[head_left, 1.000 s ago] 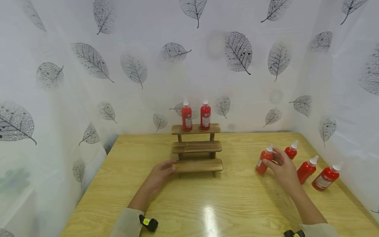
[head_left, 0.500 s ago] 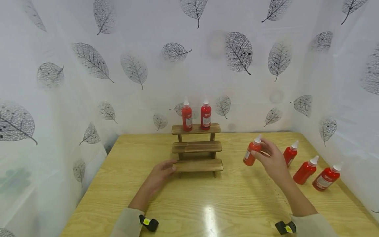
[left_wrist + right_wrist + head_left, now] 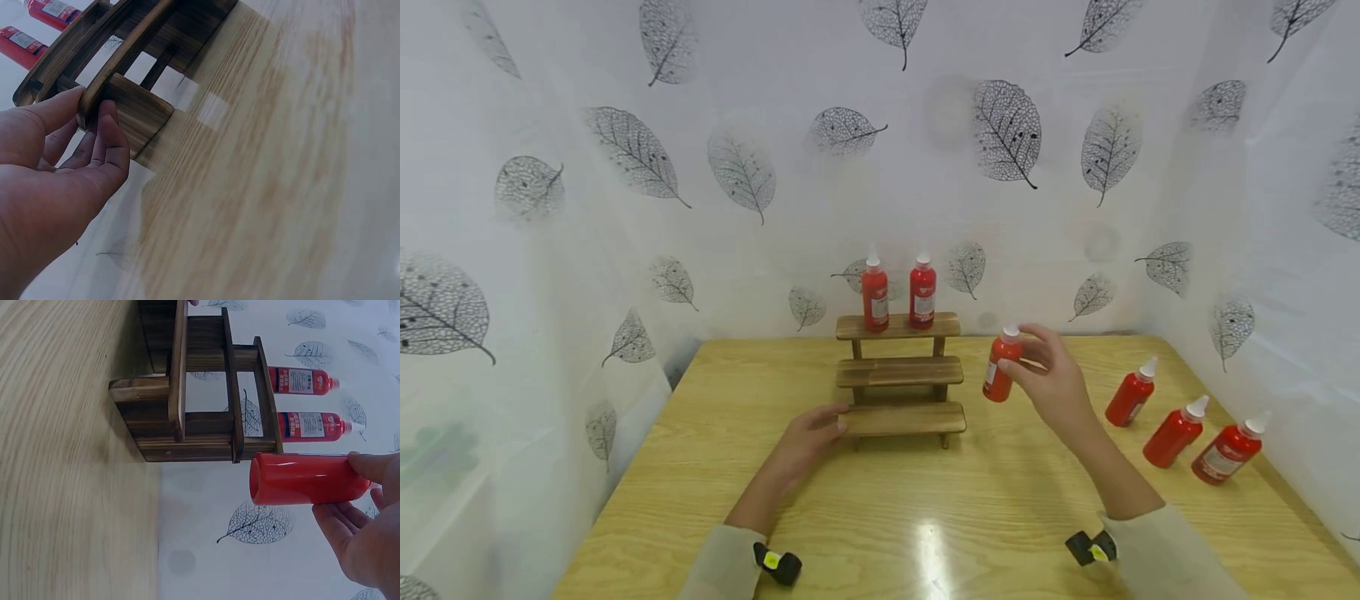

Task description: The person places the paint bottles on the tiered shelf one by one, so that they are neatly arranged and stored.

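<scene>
A three-step wooden display stand [image 3: 901, 419] stands near the middle of the table. My left hand [image 3: 801, 442] pinches the left end of its lowest step; in the left wrist view the thumb lies on one face and fingers curl beneath. In the air right of the stand, my right hand [image 3: 1051, 385] grips a red squeeze bottle [image 3: 1000, 367] with a white pointed cap near its top, slightly tilted. The right wrist view shows this bottle's base [image 3: 255, 479] apart from the steps. Two like bottles, a left one [image 3: 875, 300] and a right one [image 3: 922, 296], stand on the top step.
On the right side of the wooden table [image 3: 865, 525] stand three more red bottles: a far one [image 3: 1129, 400], a middle one [image 3: 1173, 437] and a near one [image 3: 1225, 454]. A white leaf-print sheet [image 3: 760, 275] hangs behind and along both sides.
My right hand has carried the red squeeze bottle left and farther back, from beside the other bottles toward the stand. My left hand has stayed on the lowest step.
</scene>
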{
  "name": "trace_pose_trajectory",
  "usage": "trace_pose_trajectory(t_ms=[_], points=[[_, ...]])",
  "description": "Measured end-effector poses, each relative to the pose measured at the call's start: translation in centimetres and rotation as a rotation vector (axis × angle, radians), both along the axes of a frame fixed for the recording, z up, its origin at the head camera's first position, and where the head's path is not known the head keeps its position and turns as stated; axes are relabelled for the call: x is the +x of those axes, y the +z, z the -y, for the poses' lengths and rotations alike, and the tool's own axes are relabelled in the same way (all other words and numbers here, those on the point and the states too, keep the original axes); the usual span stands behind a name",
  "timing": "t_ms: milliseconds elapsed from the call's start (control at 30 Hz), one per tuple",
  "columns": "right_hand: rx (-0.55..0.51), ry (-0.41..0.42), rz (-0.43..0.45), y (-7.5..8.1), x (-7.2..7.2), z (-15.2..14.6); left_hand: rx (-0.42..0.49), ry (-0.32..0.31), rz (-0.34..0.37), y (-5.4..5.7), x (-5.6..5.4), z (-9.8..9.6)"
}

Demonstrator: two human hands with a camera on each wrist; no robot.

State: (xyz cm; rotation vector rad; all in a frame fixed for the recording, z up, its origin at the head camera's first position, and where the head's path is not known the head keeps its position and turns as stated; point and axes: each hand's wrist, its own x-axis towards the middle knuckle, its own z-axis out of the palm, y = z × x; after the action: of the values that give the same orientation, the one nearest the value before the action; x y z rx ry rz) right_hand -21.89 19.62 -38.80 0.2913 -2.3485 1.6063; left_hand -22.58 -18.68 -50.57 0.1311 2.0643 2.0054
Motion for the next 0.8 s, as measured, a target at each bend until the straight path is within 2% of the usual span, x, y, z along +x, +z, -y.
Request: trace_pose_trajectory(t_ms=[500, 800], points=[[-0.014, 0.143, -0.039, 2.2, -2.6, 6.2, 0.024, -0.01, 0.006, -0.2, -0.1, 0.2], [-0.012, 0.218, -0.016, 2.2, -4.2, 10.6, 0.04, -0.009, -0.002, -0.2, 0.0, 0.0]])
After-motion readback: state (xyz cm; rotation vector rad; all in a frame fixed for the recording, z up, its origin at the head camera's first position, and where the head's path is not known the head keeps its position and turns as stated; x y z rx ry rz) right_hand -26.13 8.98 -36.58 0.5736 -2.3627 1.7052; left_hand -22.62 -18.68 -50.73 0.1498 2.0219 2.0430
